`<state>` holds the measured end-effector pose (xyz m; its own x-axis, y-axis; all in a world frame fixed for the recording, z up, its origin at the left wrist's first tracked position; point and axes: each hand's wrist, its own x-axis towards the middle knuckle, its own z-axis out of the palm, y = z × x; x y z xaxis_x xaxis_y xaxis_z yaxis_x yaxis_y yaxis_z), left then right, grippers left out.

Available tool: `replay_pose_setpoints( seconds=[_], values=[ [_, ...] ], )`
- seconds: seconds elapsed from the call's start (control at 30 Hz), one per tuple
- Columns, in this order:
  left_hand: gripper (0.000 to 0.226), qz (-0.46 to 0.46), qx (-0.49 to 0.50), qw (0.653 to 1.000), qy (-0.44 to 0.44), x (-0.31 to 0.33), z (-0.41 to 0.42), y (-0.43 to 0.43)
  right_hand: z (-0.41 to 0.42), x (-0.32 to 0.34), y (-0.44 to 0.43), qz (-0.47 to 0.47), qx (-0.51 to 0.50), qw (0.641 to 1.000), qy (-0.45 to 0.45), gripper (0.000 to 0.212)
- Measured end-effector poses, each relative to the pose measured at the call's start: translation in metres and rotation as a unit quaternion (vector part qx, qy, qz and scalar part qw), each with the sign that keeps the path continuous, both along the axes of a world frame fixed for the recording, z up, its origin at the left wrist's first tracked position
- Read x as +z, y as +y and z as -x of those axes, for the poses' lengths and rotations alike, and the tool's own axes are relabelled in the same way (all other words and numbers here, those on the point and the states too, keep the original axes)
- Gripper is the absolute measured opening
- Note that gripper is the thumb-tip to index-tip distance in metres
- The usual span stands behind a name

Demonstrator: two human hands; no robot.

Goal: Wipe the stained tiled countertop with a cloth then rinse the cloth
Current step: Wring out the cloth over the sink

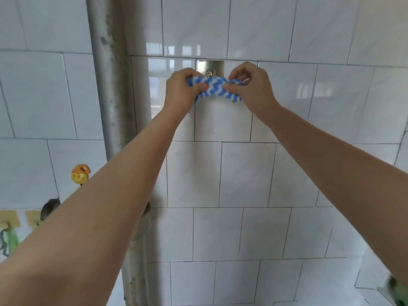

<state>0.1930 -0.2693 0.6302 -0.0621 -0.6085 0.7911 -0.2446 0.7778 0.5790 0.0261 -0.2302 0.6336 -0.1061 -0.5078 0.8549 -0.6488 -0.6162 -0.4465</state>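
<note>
A blue-and-white zigzag cloth (217,89) is bunched up against the white tiled wall, just under a square metal hook plate (210,67). My left hand (183,91) grips the cloth's left end, fingers curled round it. My right hand (249,87) pinches its right end between thumb and fingers. Both arms reach up and forward to the hook. Whether the cloth hangs on the hook I cannot tell. The countertop is out of view.
A grey vertical pipe (110,96) runs down the wall left of the hook. Lower left are a yellow-and-orange smiley hook (80,174) and tan adhesive hooks (8,218) with a green item hanging. A green object (397,290) sits at the bottom right.
</note>
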Motion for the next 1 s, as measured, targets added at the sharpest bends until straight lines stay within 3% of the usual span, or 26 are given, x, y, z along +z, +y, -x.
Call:
replay_pose_setpoints(
  seconds=[0.13,0.23,0.33,0.43,0.8,1.0],
  values=[
    [0.013,0.014,0.020,1.000,0.019,0.020,0.010,-0.017,-0.001,0.015,-0.021,0.035,0.007,0.998,-0.042,0.023],
    [0.012,0.009,0.061,0.998,0.000,0.010,0.012,-0.032,-0.004,0.008,-0.037,-0.011,-0.060,0.998,-0.023,0.013],
    [0.013,0.036,0.090,0.994,-0.055,-0.006,0.011,-0.037,-0.004,-0.012,-0.050,-0.021,-0.115,0.993,0.015,0.012],
    [0.009,0.038,0.120,0.985,-0.117,-0.016,0.012,-0.037,-0.003,-0.025,-0.054,-0.019,-0.097,0.995,-0.003,0.009],
    [0.016,-0.012,0.018,0.998,0.066,-0.042,0.026,-0.033,-0.011,-0.047,-0.051,-0.070,-0.045,0.995,-0.056,0.008],
    [0.011,0.001,0.034,0.998,0.059,-0.047,0.030,-0.032,-0.013,-0.048,-0.050,-0.083,-0.025,0.994,-0.068,0.010]
  ],
)
